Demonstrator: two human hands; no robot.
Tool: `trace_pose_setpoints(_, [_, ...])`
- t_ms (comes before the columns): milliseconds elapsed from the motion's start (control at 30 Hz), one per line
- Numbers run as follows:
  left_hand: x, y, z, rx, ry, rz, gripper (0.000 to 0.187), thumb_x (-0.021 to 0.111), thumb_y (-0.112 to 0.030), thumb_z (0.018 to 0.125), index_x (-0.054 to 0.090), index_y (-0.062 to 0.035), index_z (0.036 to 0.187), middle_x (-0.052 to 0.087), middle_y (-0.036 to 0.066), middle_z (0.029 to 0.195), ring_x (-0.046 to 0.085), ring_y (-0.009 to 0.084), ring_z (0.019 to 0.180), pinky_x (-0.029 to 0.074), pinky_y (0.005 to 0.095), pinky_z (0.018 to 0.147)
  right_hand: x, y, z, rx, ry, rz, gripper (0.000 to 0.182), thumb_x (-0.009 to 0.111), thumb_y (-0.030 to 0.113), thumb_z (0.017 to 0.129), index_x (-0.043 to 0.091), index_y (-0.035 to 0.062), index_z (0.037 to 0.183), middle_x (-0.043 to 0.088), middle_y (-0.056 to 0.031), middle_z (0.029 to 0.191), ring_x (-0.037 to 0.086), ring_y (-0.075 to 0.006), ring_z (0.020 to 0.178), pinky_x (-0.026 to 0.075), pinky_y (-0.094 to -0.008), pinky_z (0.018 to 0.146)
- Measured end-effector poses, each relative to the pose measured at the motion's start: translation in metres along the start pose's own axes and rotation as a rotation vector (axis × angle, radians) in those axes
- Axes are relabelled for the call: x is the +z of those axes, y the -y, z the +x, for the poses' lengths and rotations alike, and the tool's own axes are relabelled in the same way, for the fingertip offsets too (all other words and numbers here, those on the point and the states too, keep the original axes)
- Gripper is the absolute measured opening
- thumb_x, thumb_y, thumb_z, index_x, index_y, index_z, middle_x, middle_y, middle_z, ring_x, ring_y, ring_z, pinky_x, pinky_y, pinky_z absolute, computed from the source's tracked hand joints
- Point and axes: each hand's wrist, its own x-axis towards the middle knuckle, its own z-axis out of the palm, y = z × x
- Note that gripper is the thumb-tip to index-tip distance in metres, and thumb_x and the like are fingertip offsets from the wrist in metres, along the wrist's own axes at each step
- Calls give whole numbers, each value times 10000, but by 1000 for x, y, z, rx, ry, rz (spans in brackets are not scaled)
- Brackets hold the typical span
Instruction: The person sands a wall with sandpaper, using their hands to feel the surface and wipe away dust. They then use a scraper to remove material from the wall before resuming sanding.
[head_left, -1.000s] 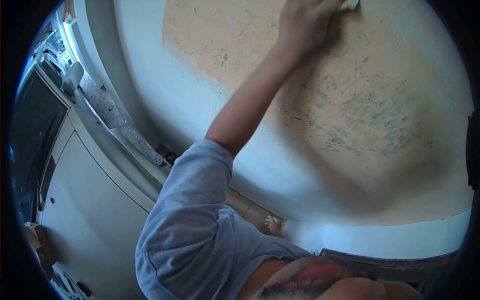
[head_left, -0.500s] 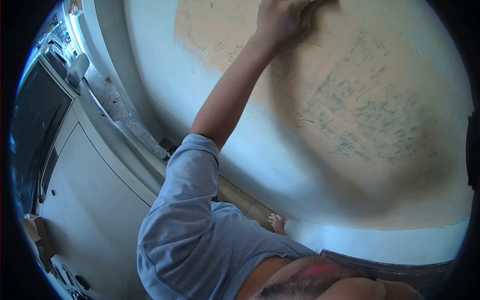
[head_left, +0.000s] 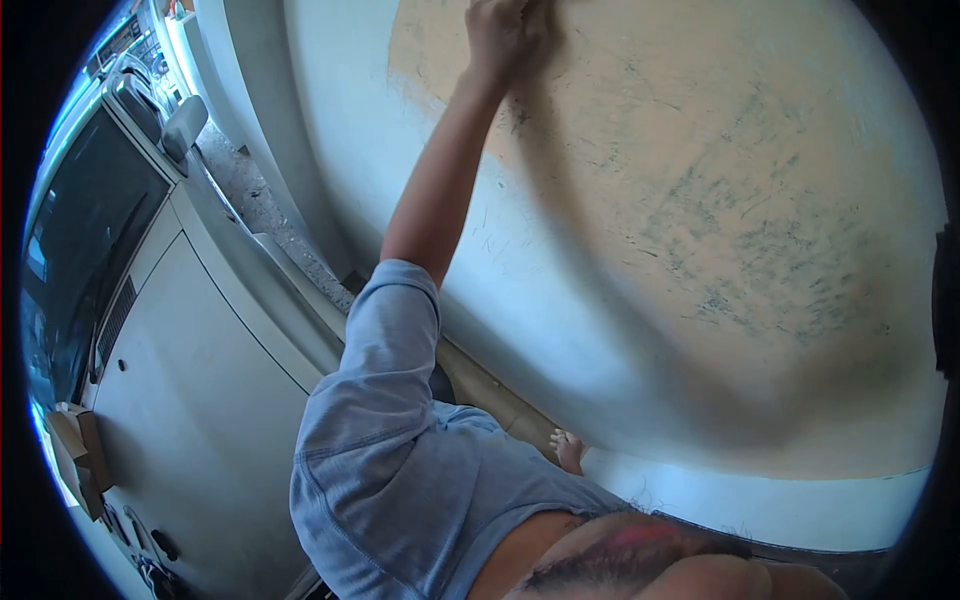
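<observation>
My left hand (head_left: 503, 35) is up against the tan patch (head_left: 640, 130) on the wall, at the top edge of the head view. The fingers look curled and closed toward the wall, and the frame edge cuts off part of them. Whatever they may hold is hidden. Grey-blue cloth covers the upper arm as a rolled sleeve (head_left: 395, 310), and the bare forearm (head_left: 435, 180) stretches up from it. Dark scratch-like marks are scattered across the tan patch, with shadows over it. My right hand is out of view.
A pale vehicle (head_left: 200, 390) with a side mirror (head_left: 185, 128) stands close on the left. Cardboard boxes (head_left: 80, 445) lie at the lower left. Below the white wall (head_left: 350, 130) is a narrow strip of floor (head_left: 490, 390), with a bare foot (head_left: 567, 450) beside it.
My left hand has moved left along the tan patch, and its shadow has shifted with it. The whole view has also shifted slightly, the vehicle appearing further right.
</observation>
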Motion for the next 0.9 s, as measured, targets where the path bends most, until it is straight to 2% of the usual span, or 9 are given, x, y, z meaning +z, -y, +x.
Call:
trace_pose_setpoints(100, [-10, 21, -74, -194, 35, -93, 329, 532, -39, 851, 671, -50, 1149, 639, 190, 1203, 566, 385, 1182, 305, 504, 1116, -4, -15, 2, 30, -50, -25, 309, 508, 167, 965, 627, -79, 1111, 702, -192, 959, 691, -213, 797, 550, -317, 721])
trace_pose_setpoints(167, [-23, 41, -157, 36, -18, 55, 311, 514, -21, 876, 675, -42, 1141, 632, 198, 1217, 548, 379, 1219, 300, 488, 1125, 1, -34, 14, 47, -26, 19, 303, 504, 154, 962, 627, -82, 1108, 701, -190, 958, 690, -214, 797, 552, -318, 723])
trace_pose_setpoints(233, [-38, 32, -227, -278, -2, 57, 313, 486, -23, 904, 673, -39, 1155, 623, 203, 1232, 516, 378, 1259, 272, 499, 1136, 10, -73, 23, 70, -12, 66, 298, 500, 142, 958, 626, -84, 1104, 700, -188, 957, 688, -215, 796, 553, -319, 724])
trace_pose_setpoints(400, [-34, 87, -80, -113, -106, 64, 284, 496, -69, 917, 682, -62, 1131, 631, 189, 1204, 569, 357, 1186, 386, 403, 1063, 16, -63, 23, -65, 85, -49, 292, 497, 141, 955, 631, -80, 1090, 693, -188, 957, 679, -215, 772, 550, -321, 700])
trace_pose_setpoints(467, [-38, 102, -20, -367, -49, 29, 257, 525, -203, 955, 666, -2, 1031, 644, 250, 862, 660, 351, 760, 484, 432, 666, 8, -82, 43, -45, 94, -23, 293, 501, 145, 953, 632, -80, 1089, 693, -187, 957, 681, -214, 782, 549, -320, 699])
trace_pose_setpoints(567, [-38, 115, -35, -92, -169, 63, 250, 534, -194, 950, 666, 5, 1025, 639, 254, 848, 664, 324, 737, 482, 434, 657, -2, -54, 35, 25, 71, -37, 290, 508, 145, 949, 632, -79, 1087, 691, -185, 950, 681, -212, 795, 548, -321, 700])
trace_pose_setpoints(667, [-61, 113, -153, -215, -36, 79, 367, 424, -17, 963, 552, 20, 1305, 471, 184, 1421, 312, 332, 1403, 252, 367, 1148, 2, -25, 24, 55, 52, -60, 283, 514, 138, 946, 632, -79, 1084, 689, -181, 942, 678, -211, 796, 548, -324, 699])
trace_pose_setpoints(767, [-70, 90, -207, -336, 7, 130, 352, 418, -42, 984, 525, 71, 1300, 478, 200, 1406, 372, 310, 1374, 248, 420, 1154, 11, -17, 29, 17, 47, 15, 272, 522, 129, 940, 634, -79, 1075, 687, -174, 933, 677, -211, 792, 551, -325, 692])
trace_pose_setpoints(900, [-47, 111, -94, -251, -127, 149, 283, 475, -58, 961, 630, 19, 1184, 629, 223, 1198, 572, 362, 1191, 399, 389, 1050, 11, -8, 32, -23, 34, 30, 266, 523, 120, 937, 635, -80, 1073, 687, -169, 928, 677, -211, 788, 552, -324, 693])
